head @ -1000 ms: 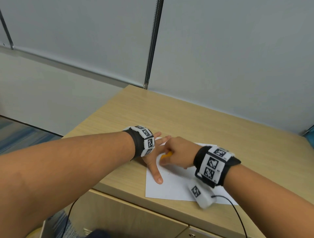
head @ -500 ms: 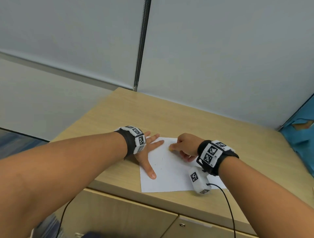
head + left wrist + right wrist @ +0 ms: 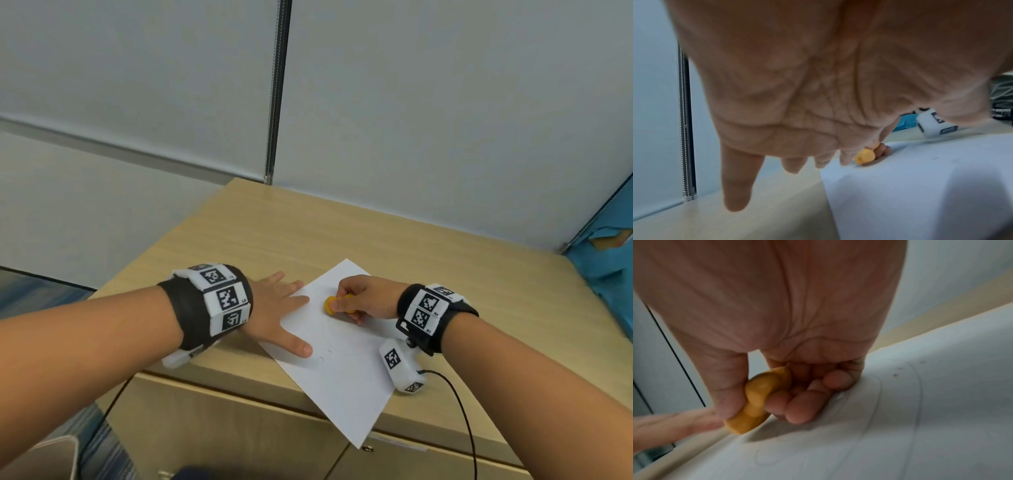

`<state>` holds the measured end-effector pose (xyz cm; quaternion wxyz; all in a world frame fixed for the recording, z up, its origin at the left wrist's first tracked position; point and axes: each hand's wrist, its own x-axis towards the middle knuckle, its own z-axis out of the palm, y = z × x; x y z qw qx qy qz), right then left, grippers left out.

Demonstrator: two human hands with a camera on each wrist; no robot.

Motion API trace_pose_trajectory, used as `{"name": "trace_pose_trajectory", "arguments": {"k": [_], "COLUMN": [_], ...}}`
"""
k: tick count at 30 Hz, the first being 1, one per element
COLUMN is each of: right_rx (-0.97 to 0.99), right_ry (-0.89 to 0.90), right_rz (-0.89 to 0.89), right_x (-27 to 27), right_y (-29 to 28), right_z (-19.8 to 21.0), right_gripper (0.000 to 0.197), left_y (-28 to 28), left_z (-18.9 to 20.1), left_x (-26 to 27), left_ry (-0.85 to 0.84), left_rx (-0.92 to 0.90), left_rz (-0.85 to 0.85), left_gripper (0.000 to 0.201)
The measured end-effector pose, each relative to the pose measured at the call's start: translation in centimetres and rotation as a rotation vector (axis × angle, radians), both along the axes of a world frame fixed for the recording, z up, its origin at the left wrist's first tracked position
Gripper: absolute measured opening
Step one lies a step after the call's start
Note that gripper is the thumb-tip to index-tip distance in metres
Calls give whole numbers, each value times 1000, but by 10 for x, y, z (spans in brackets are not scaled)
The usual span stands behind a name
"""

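A white sheet of paper [image 3: 346, 370] with faint pencil curves lies skewed on the wooden cabinet top [image 3: 376, 236], one corner hanging over the front edge. My left hand [image 3: 277, 315] lies flat with fingers spread, pressing the sheet's left edge; its palm [image 3: 818, 81] fills the left wrist view. My right hand [image 3: 363, 299] pinches a small yellow eraser [image 3: 330, 304] between thumb and fingers, its lower end touching the paper [image 3: 900, 426]. The eraser [image 3: 758, 400] shows clearly in the right wrist view, and the eraser [image 3: 864, 156] peeks past my left fingers.
A grey partition wall [image 3: 445, 120] with a dark vertical seam [image 3: 275, 102] rises behind the cabinet. Blue material [image 3: 606, 260] sits at the right edge. A black cable [image 3: 459, 404] runs from my right wrist camera [image 3: 402, 370] over the cabinet front.
The paper has turned to lie diagonally, its corner now over the front edge. My right hand moved slightly away from the left, and the eraser shows again.
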<state>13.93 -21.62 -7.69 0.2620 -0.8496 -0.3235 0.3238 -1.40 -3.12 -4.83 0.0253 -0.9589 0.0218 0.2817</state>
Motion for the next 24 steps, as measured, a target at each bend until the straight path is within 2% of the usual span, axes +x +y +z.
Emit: {"name": "trace_pose_trajectory", "arguments": {"k": [6, 9, 12, 17, 22, 24], "right_rx": [-13, -42, -69, -137, -207, -206], "right_ry": [-98, -141, -274, -290, -493, -472], "right_rz": [55, 88, 110, 244, 41, 110], "right_x": [-6, -12, -23, -42, -12, -22], "right_y": [0, -2, 6, 29, 41, 42], "right_z": [-5, 0, 6, 13, 21, 18], "right_gripper": [27, 29, 33, 29, 37, 38], "left_y": [5, 14, 18, 16, 21, 21], "left_z": [-6, -18, -26, -27, -34, -34], "left_x": [44, 61, 68, 70, 73, 72], "left_ry": [-2, 15, 20, 24, 1, 3], "left_rx": [-5, 31, 54, 101, 61, 79], "left_rz": [-83, -66, -58, -71, -56, -63], "left_gripper": [121, 131, 136, 135, 141, 141]}}
